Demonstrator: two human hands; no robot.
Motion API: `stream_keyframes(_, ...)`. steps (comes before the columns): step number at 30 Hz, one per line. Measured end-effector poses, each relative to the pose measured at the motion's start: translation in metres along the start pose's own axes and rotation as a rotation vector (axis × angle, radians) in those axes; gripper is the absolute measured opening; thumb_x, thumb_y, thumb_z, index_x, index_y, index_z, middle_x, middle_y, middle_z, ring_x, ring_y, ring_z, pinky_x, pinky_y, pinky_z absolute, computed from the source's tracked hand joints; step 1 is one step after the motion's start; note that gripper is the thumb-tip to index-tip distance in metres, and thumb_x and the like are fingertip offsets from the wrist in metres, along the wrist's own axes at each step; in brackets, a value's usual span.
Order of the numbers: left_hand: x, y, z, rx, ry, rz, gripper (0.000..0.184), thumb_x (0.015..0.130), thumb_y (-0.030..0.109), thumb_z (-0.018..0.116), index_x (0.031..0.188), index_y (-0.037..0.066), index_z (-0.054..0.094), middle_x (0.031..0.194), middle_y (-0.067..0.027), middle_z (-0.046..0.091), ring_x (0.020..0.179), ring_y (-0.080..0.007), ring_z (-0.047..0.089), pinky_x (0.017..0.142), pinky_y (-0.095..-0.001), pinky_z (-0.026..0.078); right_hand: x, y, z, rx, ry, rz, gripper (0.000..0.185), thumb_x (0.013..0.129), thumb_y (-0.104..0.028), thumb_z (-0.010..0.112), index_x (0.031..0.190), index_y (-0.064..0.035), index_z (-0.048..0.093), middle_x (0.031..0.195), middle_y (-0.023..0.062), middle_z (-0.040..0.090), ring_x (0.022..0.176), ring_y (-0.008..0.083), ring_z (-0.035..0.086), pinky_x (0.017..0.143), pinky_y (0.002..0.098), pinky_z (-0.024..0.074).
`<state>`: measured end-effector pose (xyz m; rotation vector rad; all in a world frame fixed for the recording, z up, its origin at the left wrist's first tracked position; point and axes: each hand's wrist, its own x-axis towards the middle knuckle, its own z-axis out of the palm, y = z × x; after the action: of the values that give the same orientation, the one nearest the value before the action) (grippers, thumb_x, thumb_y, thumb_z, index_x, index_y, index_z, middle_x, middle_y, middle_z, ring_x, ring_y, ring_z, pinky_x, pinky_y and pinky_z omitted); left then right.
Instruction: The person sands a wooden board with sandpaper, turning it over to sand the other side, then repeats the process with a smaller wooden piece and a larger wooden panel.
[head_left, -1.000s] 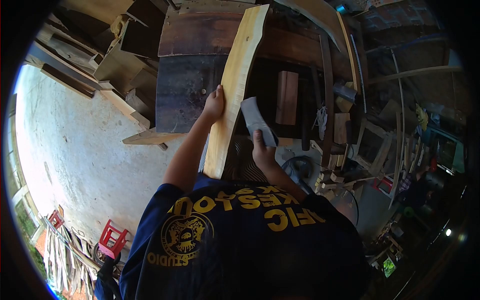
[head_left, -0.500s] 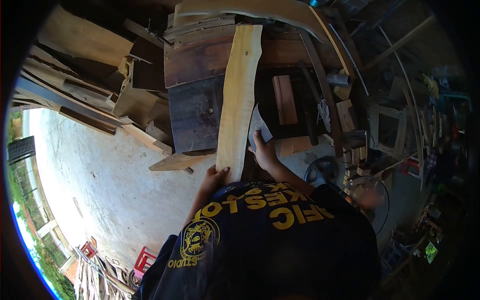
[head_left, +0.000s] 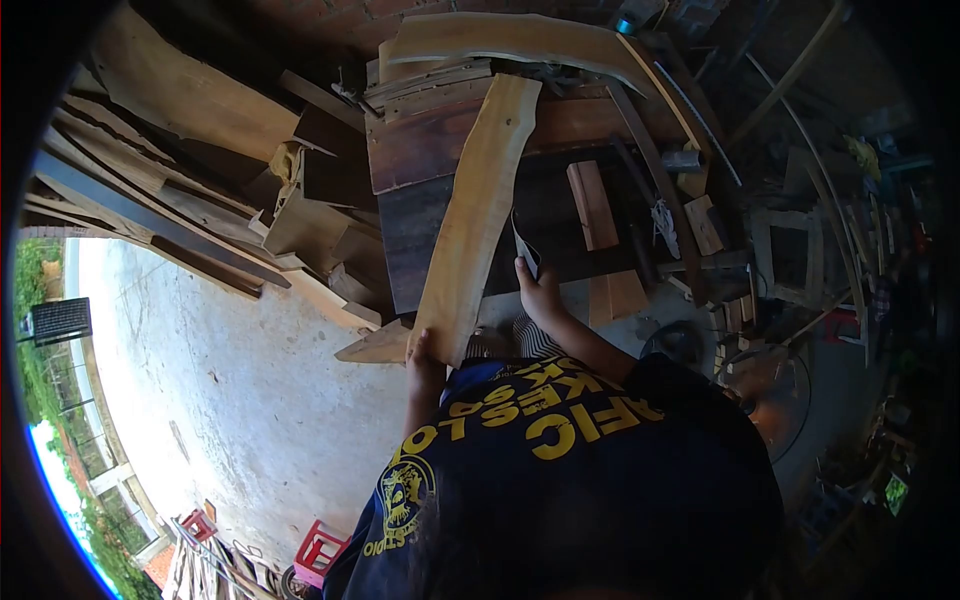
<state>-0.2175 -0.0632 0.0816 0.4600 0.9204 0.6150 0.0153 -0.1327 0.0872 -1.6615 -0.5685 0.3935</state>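
Observation:
A long pale plank point(head_left: 474, 215) with wavy edges slants away from my body over the dark work surface point(head_left: 415, 235). My left hand point(head_left: 425, 370) grips its near end at the left edge, thumb on top. Beside the plank's right edge, my right hand point(head_left: 541, 298) pinches a thin, bent grey sheet of sandpaper point(head_left: 526, 253). The sheet is seen nearly edge-on, and I cannot tell whether it touches the plank.
A reddish wood block point(head_left: 593, 205) lies right of the plank. A wide curved slab point(head_left: 520, 38) lies along the far side. Boards point(head_left: 200, 85) lean at the left. A floor fan point(head_left: 765, 400) stands at the right, and a red stool point(head_left: 322, 548) stands lower left.
The plank has tilted, its far end now leaning further right. The sandpaper has turned from showing its face to nearly edge-on. The whole view has shifted slightly.

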Motion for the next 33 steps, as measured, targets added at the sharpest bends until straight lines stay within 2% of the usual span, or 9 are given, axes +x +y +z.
stream_keyframes(2,0.005,0.010,-0.002,0.258,-0.102,0.066,0.032,0.092,0.017,0.054,0.119,0.000,0.051,0.113,-0.0143,0.057,0.105,-0.0231,0.056,0.088,-0.0347,0.048,-0.009,-0.001,-0.002,-0.037,-0.039,0.054,0.039,0.094,-0.032,0.055,0.109,0.0044,0.055,0.094,0.0132,0.063,0.087,0.0220,0.060,0.080,0.0350,0.0453)
stream_keyframes(3,0.005,0.020,0.005,0.260,-0.107,0.068,0.032,0.092,0.017,0.054,0.119,0.000,0.051,0.113,-0.0143,0.057,0.105,-0.0231,0.056,0.088,-0.0347,0.048,-0.013,-0.007,-0.002,-0.039,-0.091,0.133,0.039,0.095,-0.030,0.053,0.115,0.0035,0.054,0.104,0.0169,0.062,0.097,0.0259,0.059,0.087,0.0350,0.0433)
stream_keyframes(5,-0.002,0.042,0.024,-0.104,-0.047,-0.002,0.037,0.091,0.011,0.051,0.126,0.000,0.044,0.119,-0.0153,0.053,0.108,-0.0277,0.055,0.094,-0.0415,0.047,-0.021,-0.012,0.000,-0.040,-0.132,0.208,0.039,0.095,-0.027,0.052,0.121,0.0025,0.052,0.113,0.0207,0.061,0.108,0.0299,0.058,0.094,0.0351,0.0414)
stream_keyframes(13,-0.034,0.094,-0.009,-0.050,-0.231,0.006,0.046,0.088,0.004,0.049,0.132,-0.001,0.037,0.125,-0.0183,0.049,0.114,-0.0350,0.052,0.093,-0.0503,0.049,-0.063,-0.024,-0.005,-0.113,-0.139,0.100,0.042,0.095,-0.025,0.052,0.129,-0.0015,0.049,0.121,0.0201,0.059,0.115,0.0317,0.056,0.094,0.0360,0.0418)
stream_keyframes(17,-0.071,0.119,-0.011,0.016,-0.248,-0.031,0.052,0.085,0.012,0.053,0.131,-0.004,0.037,0.122,-0.0227,0.050,0.110,-0.0410,0.054,0.087,-0.0540,0.052,-0.069,-0.038,-0.011,-0.117,-0.124,0.106,0.040,0.095,-0.020,0.051,0.132,-0.0035,0.048,0.127,0.0212,0.055,0.121,0.0337,0.051,0.097,0.0359,0.0401)
stream_keyframes(21,-0.120,0.143,-0.004,0.106,-0.132,0.021,0.062,0.079,0.022,0.054,0.132,-0.005,0.035,0.121,-0.0254,0.050,0.105,-0.0452,0.056,0.081,-0.0550,0.055,-0.064,-0.042,-0.013,-0.118,-0.093,-0.089,0.040,0.094,-0.013,0.049,0.133,-0.0058,0.046,0.134,0.0240,0.047,0.127,0.0363,0.044,0.102,0.0360,0.0368)
stream_keyframes(26,-0.151,0.155,-0.019,0.091,-0.080,0.095,0.077,0.073,0.015,0.052,0.144,0.015,0.022,0.134,-0.0254,0.040,0.116,-0.0474,0.048,0.081,-0.0625,0.051,-0.064,-0.034,-0.009,-0.199,-0.106,-0.159,0.040,0.095,-0.012,0.048,0.134,-0.0057,0.046,0.136,0.0248,0.045,0.130,0.0383,0.040,0.104,0.0370,0.0352)
stream_keyframes(29,-0.160,0.155,-0.026,0.130,-0.091,0.130,0.080,0.075,0.021,0.051,0.147,0.018,0.017,0.137,-0.0227,0.038,0.117,-0.0436,0.048,0.091,-0.0565,0.048,-0.067,-0.046,0.000,-0.209,-0.167,-0.228,0.046,0.090,-0.006,0.053,0.135,-0.0075,0.045,0.138,0.0244,0.043,0.132,0.0374,0.037,0.104,0.0385,0.0360)
stream_keyframes(33,-0.156,0.138,-0.051,0.006,0.091,0.170,0.077,0.073,0.009,0.049,0.146,0.016,0.023,0.138,-0.0224,0.037,0.117,-0.0443,0.048,0.096,-0.0572,0.044,-0.093,-0.114,0.032,-0.441,-0.632,-0.406,0.071,0.072,0.000,0.069,0.137,-0.0153,0.045,0.145,0.0146,0.036,0.133,0.0303,0.038,0.110,0.0388,0.0325)
